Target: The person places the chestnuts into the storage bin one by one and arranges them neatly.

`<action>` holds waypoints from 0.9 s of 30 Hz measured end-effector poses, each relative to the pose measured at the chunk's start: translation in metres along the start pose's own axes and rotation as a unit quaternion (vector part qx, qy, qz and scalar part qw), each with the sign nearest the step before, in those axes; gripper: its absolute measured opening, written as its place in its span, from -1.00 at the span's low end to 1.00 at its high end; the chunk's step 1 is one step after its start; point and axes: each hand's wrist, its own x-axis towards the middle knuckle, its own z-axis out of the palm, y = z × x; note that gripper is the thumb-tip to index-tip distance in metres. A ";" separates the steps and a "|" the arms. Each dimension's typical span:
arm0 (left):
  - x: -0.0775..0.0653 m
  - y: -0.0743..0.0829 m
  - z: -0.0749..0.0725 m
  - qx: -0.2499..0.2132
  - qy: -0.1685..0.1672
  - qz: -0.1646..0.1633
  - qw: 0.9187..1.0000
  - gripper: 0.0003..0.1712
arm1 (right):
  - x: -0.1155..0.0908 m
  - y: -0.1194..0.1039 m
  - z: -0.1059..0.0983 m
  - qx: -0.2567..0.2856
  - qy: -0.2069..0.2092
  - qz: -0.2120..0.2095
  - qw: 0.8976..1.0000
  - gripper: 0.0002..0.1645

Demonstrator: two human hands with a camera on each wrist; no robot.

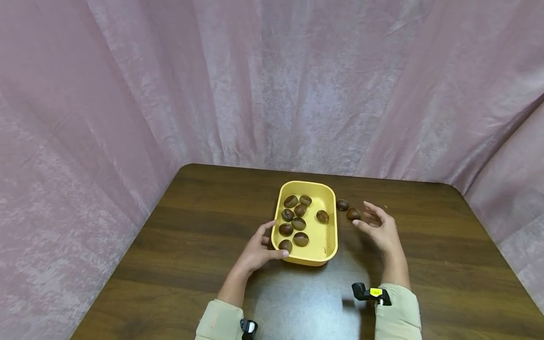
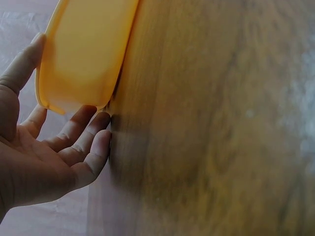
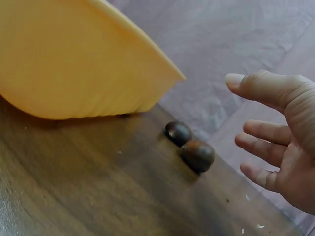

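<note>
A yellow rectangular container stands on the table, with several brown chestnuts lying mostly along its left side. My left hand holds its near left corner, thumb at the near rim and index fingertip at the left rim. In the left wrist view, the fingers of that hand come up to the container wall. Two more chestnuts lie on the table just right of the container, the nearer one beside the farther one. Over the nearer chestnut, my right hand has thumb and fingers spread, with nothing between them.
The brown wooden table has rounded far corners. A pink curtain hangs behind and beside it. Small pale crumbs lie on the tabletop near the right hand.
</note>
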 end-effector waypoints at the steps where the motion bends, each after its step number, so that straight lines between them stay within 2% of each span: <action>1: 0.000 -0.001 0.000 0.000 -0.001 -0.001 1.000 0.06 | 0.000 0.002 0.000 -0.001 0.004 0.002 1.000 -0.24; 9: 0.000 0.000 0.001 -0.001 0.002 0.003 1.000 0.05 | 0.003 0.017 0.008 -0.012 0.061 0.020 0.998 -0.26; 16: -0.001 0.001 0.001 -0.006 0.005 -0.004 1.000 0.06 | 0.012 0.033 0.018 -0.033 0.098 0.038 0.994 -0.19; 20: 0.000 0.001 0.001 -0.008 0.006 -0.003 1.000 0.05 | 0.019 0.039 0.023 -0.058 0.105 0.041 0.992 -0.08; 27: 0.001 0.000 0.002 -0.015 0.006 -0.002 1.000 0.04 | 0.027 0.046 0.028 -0.078 0.097 0.077 0.989 0.03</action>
